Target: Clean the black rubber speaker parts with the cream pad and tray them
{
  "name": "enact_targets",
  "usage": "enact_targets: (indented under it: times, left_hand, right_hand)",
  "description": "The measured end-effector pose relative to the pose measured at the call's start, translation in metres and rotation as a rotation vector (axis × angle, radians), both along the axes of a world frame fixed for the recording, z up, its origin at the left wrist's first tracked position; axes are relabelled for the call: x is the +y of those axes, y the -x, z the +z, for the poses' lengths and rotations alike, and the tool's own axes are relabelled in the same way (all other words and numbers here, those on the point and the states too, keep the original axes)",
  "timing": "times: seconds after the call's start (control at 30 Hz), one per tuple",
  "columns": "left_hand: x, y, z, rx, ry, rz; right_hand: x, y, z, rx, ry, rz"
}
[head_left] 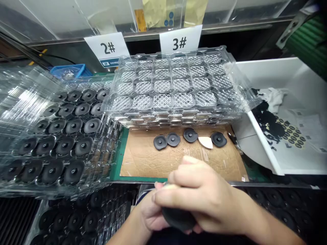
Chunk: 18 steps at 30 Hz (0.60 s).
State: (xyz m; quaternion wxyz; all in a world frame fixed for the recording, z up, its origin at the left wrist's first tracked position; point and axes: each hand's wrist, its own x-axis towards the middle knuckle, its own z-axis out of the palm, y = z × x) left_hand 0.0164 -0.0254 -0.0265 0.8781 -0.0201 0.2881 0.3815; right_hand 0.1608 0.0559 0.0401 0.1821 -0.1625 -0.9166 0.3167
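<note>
Low in the middle of the head view, my left hand [153, 212] cups a black rounded-square part [178, 218] from below. My right hand [204, 194] is closed over the top of the same part, its fingers bent and pressed together. A pale edge shows under the right fingers, too covered to name. Beyond the hands, several black rounded discs with a small centre stud, one of them a disc [190, 135], lie on a cardboard sheet [143, 163]. A cream wedge-shaped piece [205, 142] lies among them.
Stacked clear blister trays [163, 112] stand behind the cardboard, under signs 2# [107, 48] and 3# [179, 43]. On the left, another tray [94, 160] holds many black discs. A white bin [264, 143] with black scraps is at right; a pen-like tool [233, 140] lies nearby.
</note>
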Motion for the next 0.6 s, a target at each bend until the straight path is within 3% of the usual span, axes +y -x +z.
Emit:
enact_targets:
  times: [0.03, 0.13, 0.2, 0.3, 0.4, 0.5, 0.6]
  left_hand:
    - [0.001, 0.001, 0.000, 0.000, -0.007, 0.027]
    - [0.009, 0.008, -0.001, 0.026, -0.052, 0.166]
    - [0.014, 0.013, 0.000, 0.084, -0.097, 0.260]
    - [0.019, 0.018, 0.005, 0.146, -0.172, 0.322]
    - [0.023, 0.015, 0.014, 0.190, -0.192, 0.339]
    - [0.025, 0.008, 0.021, 0.233, -0.185, 0.345]
    - [0.024, 0.006, 0.023, 0.296, -0.171, 0.384]
  right_hand:
    - [-0.003, 0.002, -0.002, 0.022, 0.017, -0.048]
    - [-0.016, 0.001, -0.006, -0.034, 0.009, -0.364]
    - [-0.025, -0.005, -0.010, -0.013, 0.028, -0.471]
    - [-0.031, -0.018, -0.017, 0.064, 0.288, -0.487]
    - [-0.028, -0.024, -0.020, 0.091, 0.443, -0.682]
    - [-0.025, -0.012, -0.015, 0.147, 0.301, -0.801]
    - [-0.026, 0.011, -0.009, 0.248, 0.100, -0.637]
